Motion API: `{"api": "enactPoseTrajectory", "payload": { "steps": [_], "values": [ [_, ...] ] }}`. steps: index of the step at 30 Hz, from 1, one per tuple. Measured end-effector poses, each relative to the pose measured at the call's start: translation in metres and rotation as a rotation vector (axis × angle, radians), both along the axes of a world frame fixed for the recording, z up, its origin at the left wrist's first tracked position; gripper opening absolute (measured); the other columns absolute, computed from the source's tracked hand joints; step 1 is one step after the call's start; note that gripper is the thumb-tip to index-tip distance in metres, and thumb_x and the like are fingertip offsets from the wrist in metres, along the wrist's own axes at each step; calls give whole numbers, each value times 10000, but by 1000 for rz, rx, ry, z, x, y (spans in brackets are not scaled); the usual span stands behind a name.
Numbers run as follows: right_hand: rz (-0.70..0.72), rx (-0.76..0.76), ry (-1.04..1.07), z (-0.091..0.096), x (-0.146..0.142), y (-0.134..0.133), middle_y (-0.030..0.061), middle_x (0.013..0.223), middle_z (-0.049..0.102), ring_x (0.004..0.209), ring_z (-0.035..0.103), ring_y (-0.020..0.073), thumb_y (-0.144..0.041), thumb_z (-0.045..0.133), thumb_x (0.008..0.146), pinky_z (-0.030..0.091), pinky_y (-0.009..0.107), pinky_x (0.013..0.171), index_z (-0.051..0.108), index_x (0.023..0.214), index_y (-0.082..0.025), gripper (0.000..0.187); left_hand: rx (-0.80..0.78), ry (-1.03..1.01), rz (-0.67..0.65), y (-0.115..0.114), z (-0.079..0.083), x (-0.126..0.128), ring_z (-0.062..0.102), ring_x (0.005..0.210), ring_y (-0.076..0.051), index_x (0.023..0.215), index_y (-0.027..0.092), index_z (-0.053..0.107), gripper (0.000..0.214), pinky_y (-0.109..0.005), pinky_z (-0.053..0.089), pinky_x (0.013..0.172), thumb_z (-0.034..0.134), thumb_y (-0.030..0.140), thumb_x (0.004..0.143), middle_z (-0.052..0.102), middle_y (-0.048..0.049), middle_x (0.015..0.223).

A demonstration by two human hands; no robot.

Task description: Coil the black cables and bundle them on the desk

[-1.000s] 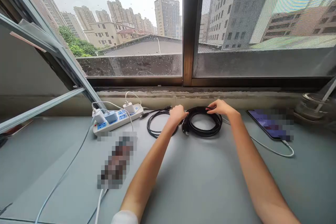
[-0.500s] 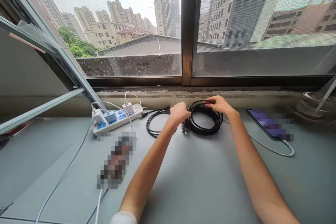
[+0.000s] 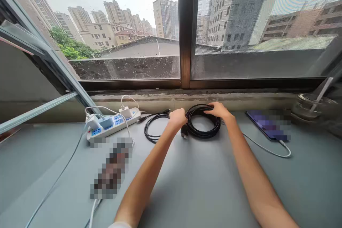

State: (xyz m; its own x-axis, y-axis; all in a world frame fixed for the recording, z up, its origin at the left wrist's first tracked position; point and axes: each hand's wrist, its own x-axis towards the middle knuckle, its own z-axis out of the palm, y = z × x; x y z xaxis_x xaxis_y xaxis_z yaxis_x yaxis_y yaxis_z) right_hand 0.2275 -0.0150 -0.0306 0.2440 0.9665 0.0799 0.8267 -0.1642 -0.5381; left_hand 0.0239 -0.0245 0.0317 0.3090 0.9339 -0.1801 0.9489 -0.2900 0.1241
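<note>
A thick black cable coil point(image 3: 204, 132) lies on the grey table point(image 3: 192, 185) below the window. My left hand point(image 3: 177, 117) is closed round the coil's left side, by its plug end. My right hand point(image 3: 219, 109) grips the coil's far rim, fingers curled over it. A thinner black cable point(image 3: 152, 128) loops on the table just left of my left hand, its end running toward the power strip.
A white power strip point(image 3: 112, 123) with chargers and white leads sits at the left. A blurred object point(image 3: 110, 169) lies in front of it. A phone point(image 3: 267, 124) with a white cable lies at the right, a glass jar point(image 3: 310, 105) beyond it.
Both hands lifted the far side of the coil a little half a second ago; it now lies lower and tighter. The view has shifted slightly right.
</note>
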Motion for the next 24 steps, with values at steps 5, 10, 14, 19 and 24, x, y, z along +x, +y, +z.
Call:
{"api": "enactPoseTrajectory", "payload": {
  "steps": [5,10,14,19,24],
  "values": [
    [-78,-69,-43,5,5,-1,64,961,711,952,637,260,-342,728,667,470,309,762,717,929,-225,288,-1,-6,-2,1,-4,2,610,1056,-242,1084,169,592,283,-306,442,832,552,209,807,680,-110,1078],
    [-86,-46,-44,2,4,1,56,960,711,947,641,236,-311,698,700,461,266,705,717,927,-229,242,58,-20,29,2,-10,7,568,1102,-284,1143,127,546,363,-340,434,860,533,326,840,623,-162,1170],
    [-65,-1,-3,-3,7,1,45,924,716,917,647,228,-378,678,725,458,260,693,714,927,-222,258,138,-69,-13,1,-24,14,491,1185,-279,1291,145,423,522,-338,414,903,484,435,862,554,-161,1243],
    [-31,62,52,-9,11,6,62,955,711,917,645,226,-413,659,745,467,265,717,711,925,-193,289,209,-117,-87,4,-54,23,458,1203,-262,1356,169,355,581,-352,372,970,542,348,835,505,-152,1265],
    [60,57,119,-10,12,6,49,926,712,844,655,193,-394,663,748,478,238,698,696,938,-163,301,244,-165,-90,13,-63,21,486,1167,-216,1319,192,413,505,-321,382,970,433,91,824,561,-117,1207]
  ]
}}
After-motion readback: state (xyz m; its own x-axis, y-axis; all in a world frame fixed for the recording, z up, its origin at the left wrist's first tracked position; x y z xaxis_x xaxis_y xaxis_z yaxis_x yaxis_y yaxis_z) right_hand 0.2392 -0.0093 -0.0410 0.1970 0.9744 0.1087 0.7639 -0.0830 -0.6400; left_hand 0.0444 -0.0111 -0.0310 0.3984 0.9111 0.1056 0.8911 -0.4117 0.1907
